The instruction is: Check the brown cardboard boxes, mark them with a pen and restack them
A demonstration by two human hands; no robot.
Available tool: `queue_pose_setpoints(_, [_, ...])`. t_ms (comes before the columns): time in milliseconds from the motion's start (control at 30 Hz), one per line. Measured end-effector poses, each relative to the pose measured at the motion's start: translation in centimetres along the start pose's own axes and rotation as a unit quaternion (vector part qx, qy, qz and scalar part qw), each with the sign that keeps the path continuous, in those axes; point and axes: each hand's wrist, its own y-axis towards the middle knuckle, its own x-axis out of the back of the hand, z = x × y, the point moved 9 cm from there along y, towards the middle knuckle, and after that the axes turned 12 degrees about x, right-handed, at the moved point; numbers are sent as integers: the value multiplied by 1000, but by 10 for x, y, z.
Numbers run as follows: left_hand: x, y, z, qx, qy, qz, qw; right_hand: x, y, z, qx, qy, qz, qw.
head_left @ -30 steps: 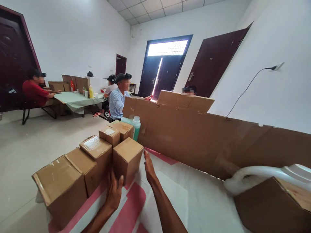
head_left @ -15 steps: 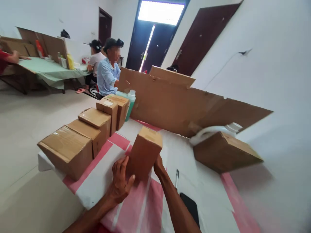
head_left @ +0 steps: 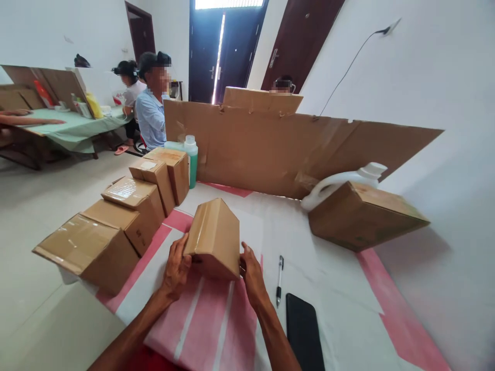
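White walls [head_left: 425,67], dark doors [head_left: 204,46], pale floor [head_left: 34,201]

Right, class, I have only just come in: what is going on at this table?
A person holds a small sealed cardboard box between the left hand and the right hand, tilted over the pink-and-white table cover. A row of similar boxes lines the left edge. A pen and a dark phone lie to the right, untouched.

Both hands closed around the small box

The left hand [head_left: 176,268] is pressed on the left side of the small box [head_left: 214,237], the right hand [head_left: 251,273] on its right; both forearms are stretched forward.
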Motion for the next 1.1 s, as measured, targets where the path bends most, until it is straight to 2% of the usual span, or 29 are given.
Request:
queue_pose_setpoints(100, [1, 15, 5, 39, -72, 12, 997, 5, -2, 19, 37, 26, -17, 999])
queue_pose_setpoints(167, [3, 25, 9, 54, -125, 4, 991, 1, -3, 37, 72, 35, 15, 997])
queue_pose_setpoints(267, [7, 38, 18, 79, -197, -18, 977, -7, -9, 63, 124, -7, 76, 989])
queue_pose_setpoints(367, [11, 46, 17, 82, -217, -32, 972, -10, -10, 78, 152, -51, 93, 983])
queue_pose_setpoints(433, [11, 48, 1, 51, -209, -21, 976, -8, -5, 82, 162, -73, 76, 981])
queue_pose_setpoints(533, [10, 49, -33, -8, -163, -6, 987, -1, 4, 80, 160, -88, 49, 982])
queue_pose_setpoints(667, [4, 53, -69, -37, -84, -9, 996, 11, 0, 71, 128, -70, 24, 989])
queue_pose_setpoints(833, [-20, 49, -94, -46, -68, 42, 996, 13, -47, 64, 91, -56, 63, 992])
queue_pose_setpoints(933, [-41, 37, -108, -58, -47, 101, 992, 21, -66, 64, 75, -77, 57, 993])
queue_pose_setpoints(1000, [-53, 29, -116, -66, -35, 140, 987, 32, -65, 69, 79, -103, 22, 991])
queue_pose_setpoints(1100, [-61, 26, -124, -79, -26, 145, 986, 39, -49, 82, 94, -105, -25, 990])
